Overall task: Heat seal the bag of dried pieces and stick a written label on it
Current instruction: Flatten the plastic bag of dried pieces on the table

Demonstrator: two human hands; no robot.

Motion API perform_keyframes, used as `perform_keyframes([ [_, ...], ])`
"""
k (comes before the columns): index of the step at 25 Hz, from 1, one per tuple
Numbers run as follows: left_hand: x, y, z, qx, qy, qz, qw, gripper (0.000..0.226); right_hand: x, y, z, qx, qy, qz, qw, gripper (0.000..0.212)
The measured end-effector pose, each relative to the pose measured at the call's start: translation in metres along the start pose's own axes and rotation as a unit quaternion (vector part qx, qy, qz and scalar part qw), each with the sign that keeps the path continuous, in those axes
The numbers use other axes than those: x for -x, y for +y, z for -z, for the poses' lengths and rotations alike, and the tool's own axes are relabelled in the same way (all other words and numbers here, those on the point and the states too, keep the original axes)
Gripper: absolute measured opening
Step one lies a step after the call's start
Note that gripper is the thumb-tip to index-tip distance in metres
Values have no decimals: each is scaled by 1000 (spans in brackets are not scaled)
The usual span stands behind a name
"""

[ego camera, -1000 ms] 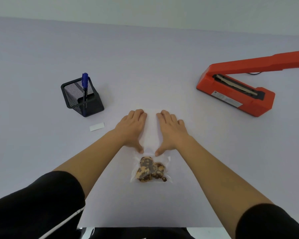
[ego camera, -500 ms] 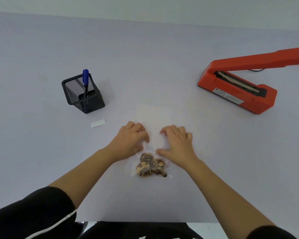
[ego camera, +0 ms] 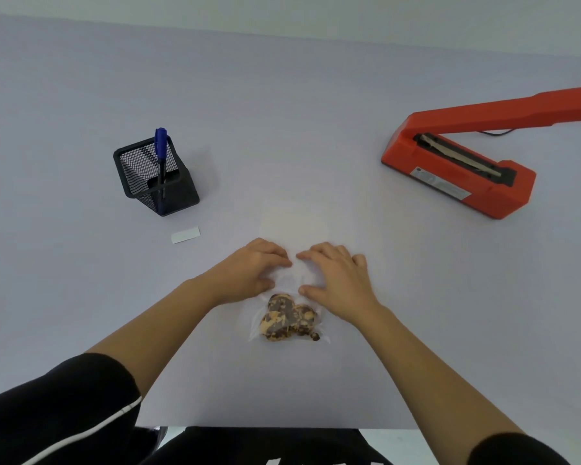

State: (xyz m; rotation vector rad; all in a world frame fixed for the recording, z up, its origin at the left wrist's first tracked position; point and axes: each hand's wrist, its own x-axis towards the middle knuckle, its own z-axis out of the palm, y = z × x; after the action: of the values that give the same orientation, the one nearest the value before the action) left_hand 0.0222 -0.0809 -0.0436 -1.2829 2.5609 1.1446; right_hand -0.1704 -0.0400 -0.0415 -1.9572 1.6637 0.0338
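The left hand and right hand crowd the clear upper half of the bag of dried pieces, fingers bent onto the film, so that end is blocked. Beyond the bag, open purple table runs to the far edge. Far-right of the bag stands the red heat sealer, arm lifted, strip uncovered. Far-left of it stands a mesh pen holder with an upright blue marker. A white label lies flat between holder and bag.
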Motion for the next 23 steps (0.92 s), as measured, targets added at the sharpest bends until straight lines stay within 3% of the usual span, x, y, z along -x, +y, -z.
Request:
perform_keyframes([
  [9,-21,0,17,-88,-28,62,994,105,-33,-4,24,72,-72,21,995,111],
  [17,-34,-1,25,-192,-26,84,977,128,-53,-8,30,99,-120,-7,988,143],
  [20,-21,-4,19,-139,6,94,986,119,-43,-5,28,65,-91,-11,994,130],
  [23,-1,0,3,-80,83,85,990,79,-20,-1,17,18,-19,5,1000,85],
])
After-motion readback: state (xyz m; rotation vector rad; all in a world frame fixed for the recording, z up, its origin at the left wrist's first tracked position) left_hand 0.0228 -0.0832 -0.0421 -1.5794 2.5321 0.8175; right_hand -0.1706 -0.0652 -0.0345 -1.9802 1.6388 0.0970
